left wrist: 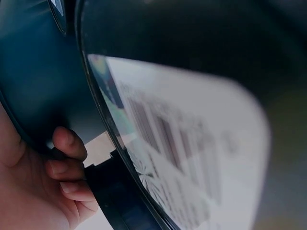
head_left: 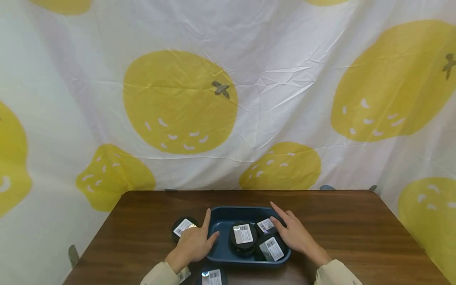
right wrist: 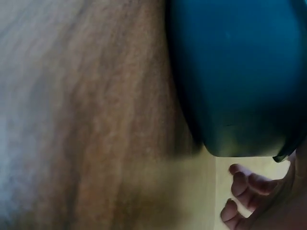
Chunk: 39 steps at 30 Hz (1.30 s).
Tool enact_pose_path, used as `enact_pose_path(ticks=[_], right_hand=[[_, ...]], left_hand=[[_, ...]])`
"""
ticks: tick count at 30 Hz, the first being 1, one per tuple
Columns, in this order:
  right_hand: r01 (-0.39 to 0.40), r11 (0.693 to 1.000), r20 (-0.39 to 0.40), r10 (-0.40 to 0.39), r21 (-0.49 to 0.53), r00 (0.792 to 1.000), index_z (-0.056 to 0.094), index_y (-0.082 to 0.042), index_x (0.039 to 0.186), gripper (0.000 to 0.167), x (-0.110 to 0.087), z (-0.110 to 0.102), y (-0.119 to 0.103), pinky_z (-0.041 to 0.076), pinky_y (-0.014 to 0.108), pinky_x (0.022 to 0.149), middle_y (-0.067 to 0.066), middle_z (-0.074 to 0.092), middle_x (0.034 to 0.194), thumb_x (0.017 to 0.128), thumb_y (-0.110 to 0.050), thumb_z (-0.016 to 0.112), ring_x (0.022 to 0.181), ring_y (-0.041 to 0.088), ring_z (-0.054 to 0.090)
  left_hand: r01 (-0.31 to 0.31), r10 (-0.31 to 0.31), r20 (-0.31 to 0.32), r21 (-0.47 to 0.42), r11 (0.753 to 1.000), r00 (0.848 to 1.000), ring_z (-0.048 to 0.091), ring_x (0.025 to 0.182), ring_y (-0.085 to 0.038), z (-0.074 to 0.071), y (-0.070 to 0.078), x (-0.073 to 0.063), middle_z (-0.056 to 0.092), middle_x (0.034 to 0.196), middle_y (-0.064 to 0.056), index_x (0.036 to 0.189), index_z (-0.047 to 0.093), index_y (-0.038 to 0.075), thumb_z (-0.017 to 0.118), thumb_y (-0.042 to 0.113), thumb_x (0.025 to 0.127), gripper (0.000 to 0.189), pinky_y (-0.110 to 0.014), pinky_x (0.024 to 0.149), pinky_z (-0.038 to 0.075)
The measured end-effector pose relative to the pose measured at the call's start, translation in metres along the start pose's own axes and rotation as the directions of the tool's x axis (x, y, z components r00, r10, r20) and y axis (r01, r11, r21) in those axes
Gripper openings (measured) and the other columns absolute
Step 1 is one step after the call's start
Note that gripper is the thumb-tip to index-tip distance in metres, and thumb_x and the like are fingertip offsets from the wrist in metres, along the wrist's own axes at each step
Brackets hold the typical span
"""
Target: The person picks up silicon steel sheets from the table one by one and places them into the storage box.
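Step in hand, judged from posture: steadying or placing the tray, with a grip at each end. The blue oblong tray (head_left: 222, 221) lies between the two grips on the brown wood-grain table (head_left: 349, 225).

Left grip (head_left: 195, 243): spread at the tray's left end, index straight along the far corner, thumb reaching across the rim; the left wrist view shows the other fingers bent loosely outside. Right grip (head_left: 295, 235): also spread, index straight past the far right corner, thumb over the rim, remaining fingers loosely bent beyond the tray end. How firmly either bears on the rim cannot be told.

Tray contents: stacked round black containers (head_left: 243, 234) midway between the grips, their upper label facing up; a far black container (head_left: 266, 225) just inside the right thumb; a near black container (head_left: 272, 248) on the wrist side of that thumb, tilted. The tray floor nearest the left grip is bare.

Outside the tray: a left black container (head_left: 181, 226) just outside the left grip; a front black container (head_left: 212, 277) on the wearer's side of it; a labelled item (head_left: 184, 274) under the left wrist, mostly hidden.

Next move, as judged: shifting the tray calls for both grips closing evenly on the ends, keeping it level so the stack does not slide. Further loading calls for freeing the left grip, which has the outside pieces nearest and the bare floor beside it.
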State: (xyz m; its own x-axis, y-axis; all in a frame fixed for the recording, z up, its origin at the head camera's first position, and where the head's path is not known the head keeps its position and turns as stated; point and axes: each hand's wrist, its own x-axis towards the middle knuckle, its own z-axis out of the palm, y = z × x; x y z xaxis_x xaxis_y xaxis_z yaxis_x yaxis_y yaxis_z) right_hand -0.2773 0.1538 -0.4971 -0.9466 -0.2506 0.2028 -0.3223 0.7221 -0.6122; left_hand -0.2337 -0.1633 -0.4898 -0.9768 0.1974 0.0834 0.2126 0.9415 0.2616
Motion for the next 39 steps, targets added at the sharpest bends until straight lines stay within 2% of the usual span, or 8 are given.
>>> enact_pose_path(ticks=[7,18,23,28,31,35,37,39], right_hand=[[0.007,1.0,0.018,-0.007,-0.005,1.0,0.043,-0.026,0.151,0.051,0.0,0.002,0.001,0.043,0.054,0.096,0.013,0.061,0.117,0.103,-0.042,0.049,0.11,0.031,0.059],[0.032,0.999,0.064,-0.031,-0.014,0.997,0.041,-0.025,0.153,0.051,0.0,0.005,0.001,0.039,0.056,0.103,0.021,0.06,0.132,0.104,-0.042,0.046,0.124,0.039,0.054],[0.045,0.999,0.071,-0.042,-0.029,0.997,0.04,-0.026,0.153,0.051,0.002,0.007,0.0,0.038,0.055,0.105,0.02,0.06,0.134,0.104,-0.042,0.046,0.126,0.039,0.054],[0.053,0.997,0.072,-0.049,-0.051,0.996,0.04,-0.027,0.153,0.051,0.003,0.005,-0.002,0.038,0.055,0.105,0.018,0.059,0.136,0.104,-0.041,0.048,0.127,0.038,0.054],[0.049,0.997,0.076,-0.045,-0.055,0.996,0.04,-0.027,0.153,0.052,0.002,0.003,-0.002,0.038,0.055,0.105,0.018,0.058,0.138,0.104,-0.04,0.048,0.127,0.039,0.054],[0.043,0.997,0.072,-0.039,-0.057,0.997,0.04,-0.027,0.153,0.052,0.001,0.001,-0.001,0.038,0.055,0.106,0.017,0.056,0.14,0.104,-0.042,0.047,0.128,0.039,0.053],[0.041,0.998,0.07,-0.037,-0.055,0.997,0.039,-0.027,0.153,0.053,0.001,0.0,0.0,0.037,0.055,0.106,0.017,0.056,0.141,0.104,-0.044,0.047,0.128,0.039,0.053],[0.039,0.998,0.071,-0.035,-0.051,0.997,0.039,-0.026,0.153,0.054,0.001,-0.001,0.001,0.037,0.055,0.106,0.017,0.056,0.141,0.103,-0.045,0.046,0.128,0.039,0.053]], left_hand=[[-0.009,0.009,-0.031,0.014,1.0,0.999,0.061,0.059,-0.023,0.001,0.0,-0.002,0.064,0.067,-0.011,0.156,0.023,0.002,0.05,0.05,0.099,0.079,-0.04,0.057,0.046],[-0.002,0.002,-0.041,-0.01,1.0,0.999,0.061,0.06,-0.023,0.001,-0.001,-0.005,0.066,0.069,-0.012,0.155,0.026,0.002,0.05,0.051,0.099,0.078,-0.041,0.057,0.046],[-0.005,0.002,-0.038,-0.088,0.996,0.999,0.067,0.07,-0.027,0.0,-0.007,-0.007,0.071,0.082,-0.015,0.155,0.029,0.003,0.047,0.051,0.1,0.075,-0.044,0.063,0.049],[-0.039,0.032,-0.039,-0.19,0.981,0.999,0.07,0.083,-0.031,-0.006,-0.011,-0.007,0.072,0.092,-0.019,0.153,0.034,0.002,0.047,0.047,0.102,0.069,-0.049,0.073,0.052],[-0.079,0.073,-0.035,-0.238,0.968,0.997,0.069,0.083,-0.026,-0.011,-0.014,-0.008,0.069,0.082,-0.012,0.153,0.034,0.002,0.049,0.043,0.103,0.067,-0.048,0.077,0.053],[-0.157,0.146,-0.06,-0.265,0.951,0.987,0.056,0.06,-0.008,-0.021,-0.017,-0.009,0.053,0.062,0.007,0.153,0.033,0.001,0.053,0.038,0.102,0.065,-0.033,0.064,0.05],[-0.182,0.164,-0.088,-0.269,0.946,0.983,0.045,0.054,-0.003,-0.027,-0.017,-0.011,0.049,0.061,0.011,0.15,0.038,0.002,0.056,0.035,0.101,0.061,-0.027,0.058,0.044],[-0.192,0.165,-0.118,-0.28,0.941,0.979,0.043,0.054,-0.001,-0.033,-0.019,-0.014,0.052,0.066,0.014,0.142,0.048,0.004,0.058,0.031,0.101,0.051,-0.024,0.058,0.041]])
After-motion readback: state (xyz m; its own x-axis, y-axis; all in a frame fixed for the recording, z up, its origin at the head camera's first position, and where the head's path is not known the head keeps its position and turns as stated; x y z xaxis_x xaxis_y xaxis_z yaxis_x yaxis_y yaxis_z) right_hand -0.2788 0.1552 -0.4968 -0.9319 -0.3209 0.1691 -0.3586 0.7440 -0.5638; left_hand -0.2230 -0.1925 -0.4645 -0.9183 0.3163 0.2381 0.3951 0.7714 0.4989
